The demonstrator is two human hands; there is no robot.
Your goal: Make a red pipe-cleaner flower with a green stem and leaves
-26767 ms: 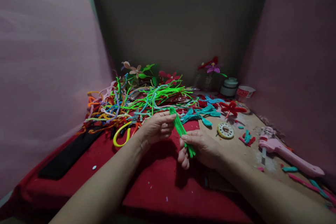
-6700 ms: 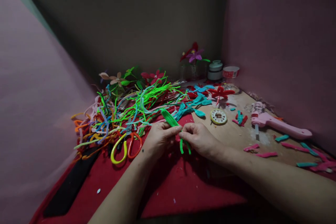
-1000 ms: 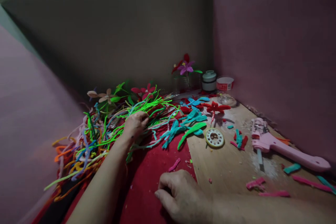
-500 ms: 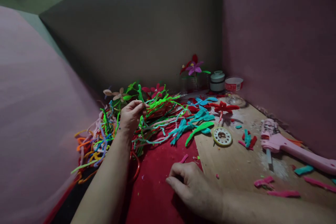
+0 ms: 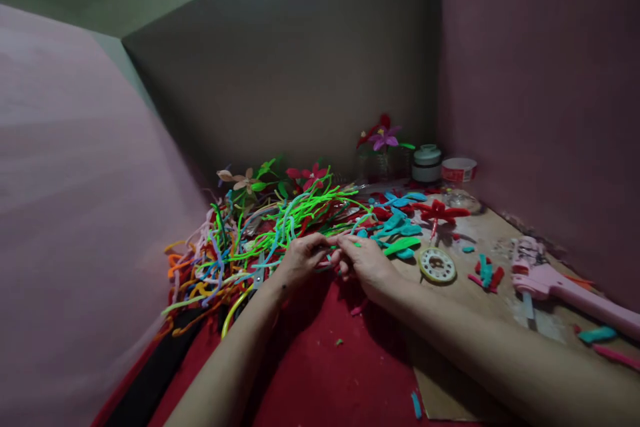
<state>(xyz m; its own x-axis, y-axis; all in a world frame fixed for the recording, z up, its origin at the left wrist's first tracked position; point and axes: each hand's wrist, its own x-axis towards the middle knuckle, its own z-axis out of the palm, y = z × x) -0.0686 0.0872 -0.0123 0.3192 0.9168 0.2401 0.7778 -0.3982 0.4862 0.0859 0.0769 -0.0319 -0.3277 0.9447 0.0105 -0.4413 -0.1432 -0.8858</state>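
Pipe cleaners (image 5: 300,213), many of them bright green, in a loose heap just beyond the hands and off toward the left, with the nearest pale strands right behind the fingers. With the left hand (image 5: 303,260), curled nearly closed, thumb and fingertips drawn together. With the right hand (image 5: 365,263), likewise curled, thumb and forefinger meeting the left fingertips above the red cloth (image 5: 325,373). Between them, perhaps something thin; too small and too covered by fingers to tell what. Just past the right hand, a bright green leaf shape (image 5: 403,245) beside teal pieces (image 5: 395,223).

At the back, clear jars (image 5: 384,165), dim against the wall, with a purple flower (image 5: 385,138) and red petals rising above. To the right of those, a lidded pot (image 5: 427,163), upright and closed, contents hidden. Beside it, a clear tub (image 5: 459,170) with a red and white label; impossible to tell what is inside. On the board (image 5: 440,387), a pale disc (image 5: 437,265) with a ring of holes and a pink tool (image 5: 575,283), both well apart from the tub.
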